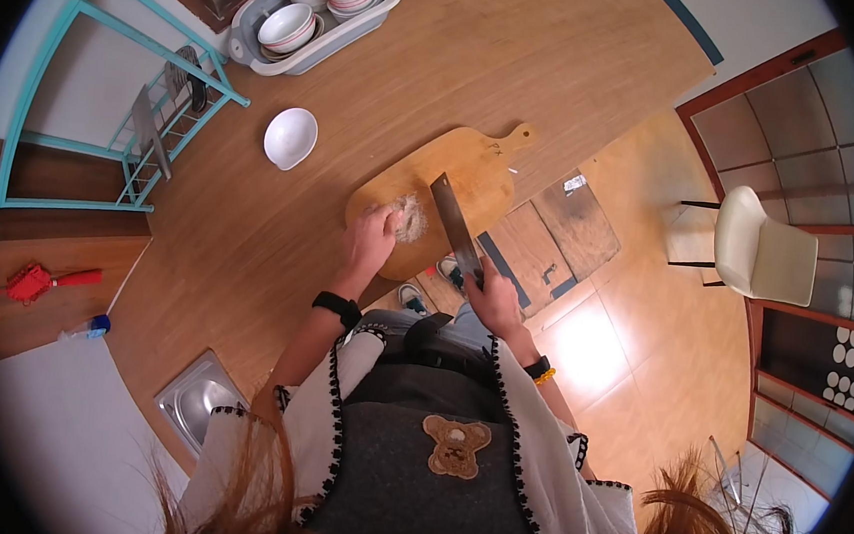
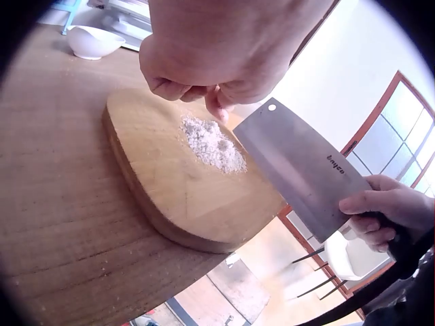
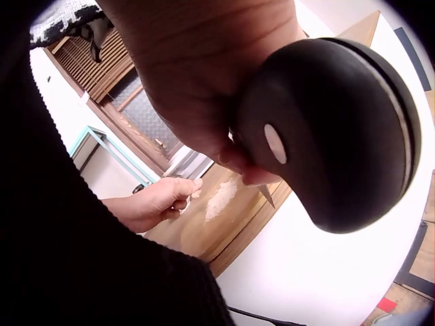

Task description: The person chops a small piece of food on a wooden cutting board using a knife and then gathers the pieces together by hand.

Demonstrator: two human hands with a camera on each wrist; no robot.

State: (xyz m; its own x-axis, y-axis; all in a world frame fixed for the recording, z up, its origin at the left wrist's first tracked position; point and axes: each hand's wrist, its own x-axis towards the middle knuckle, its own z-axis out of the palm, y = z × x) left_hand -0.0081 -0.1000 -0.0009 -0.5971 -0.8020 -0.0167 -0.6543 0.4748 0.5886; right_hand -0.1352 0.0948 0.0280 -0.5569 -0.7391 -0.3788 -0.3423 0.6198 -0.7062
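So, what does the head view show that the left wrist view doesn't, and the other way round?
Only the head view shows the sink, the bear patch, the red ornament and the board's handle.

Only the left wrist view shows dark lettering on the knife.

Both show the left hand by the powder on the board, the right hand gripping the knife, the white bowl and the chair.
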